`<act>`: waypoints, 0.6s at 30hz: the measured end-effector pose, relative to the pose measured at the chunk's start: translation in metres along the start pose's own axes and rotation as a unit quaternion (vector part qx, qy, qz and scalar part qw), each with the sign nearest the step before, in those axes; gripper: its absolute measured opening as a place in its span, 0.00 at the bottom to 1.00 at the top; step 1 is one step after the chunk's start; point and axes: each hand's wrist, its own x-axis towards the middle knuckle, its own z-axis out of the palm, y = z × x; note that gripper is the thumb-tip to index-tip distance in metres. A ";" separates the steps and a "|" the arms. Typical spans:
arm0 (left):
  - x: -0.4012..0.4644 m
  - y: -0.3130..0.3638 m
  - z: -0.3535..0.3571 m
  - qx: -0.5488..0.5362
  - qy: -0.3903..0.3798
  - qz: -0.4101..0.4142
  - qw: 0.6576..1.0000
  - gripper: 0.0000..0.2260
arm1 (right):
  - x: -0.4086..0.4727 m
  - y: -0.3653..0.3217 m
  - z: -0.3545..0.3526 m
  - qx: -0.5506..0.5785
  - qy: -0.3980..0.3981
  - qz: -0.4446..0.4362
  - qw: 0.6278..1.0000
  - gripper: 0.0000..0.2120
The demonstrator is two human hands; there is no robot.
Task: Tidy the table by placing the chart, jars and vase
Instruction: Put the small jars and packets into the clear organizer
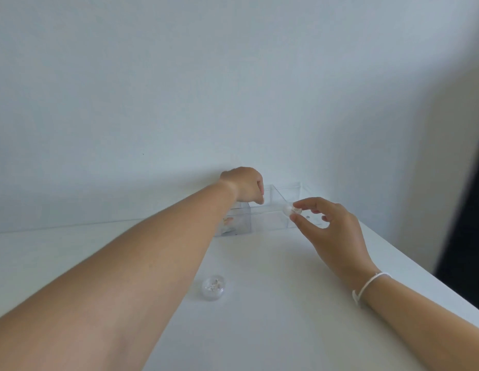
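Clear plastic catches the light on a white table (273,330) as a person tidies up; the right hand (337,231), a white cord (366,286) at its wrist, pinches a small clear jar (291,209) between thumb and forefinger at the near right edge of a see-through box (267,212); the left hand (245,187) reaches over the box's back left part, fingers curled downward, though what it holds, if anything, cannot be told; a second small jar (213,287) stands on the table between the two forearms, well short of both hands.
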 end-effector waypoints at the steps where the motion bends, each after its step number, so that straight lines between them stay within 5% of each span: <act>1: 0.002 0.001 0.001 0.031 -0.004 -0.004 1.000 0.09 | -0.001 0.000 0.000 -0.002 -0.001 -0.001 1.000 0.04; 12: 0.006 0.000 0.003 0.135 -0.051 -0.026 0.989 0.15 | -0.003 -0.003 0.003 -0.006 -0.017 0.006 1.000 0.03; 18: -0.019 -0.017 -0.007 -0.077 0.112 0.000 0.991 0.08 | -0.002 -0.003 0.003 -0.013 -0.017 0.006 1.000 0.03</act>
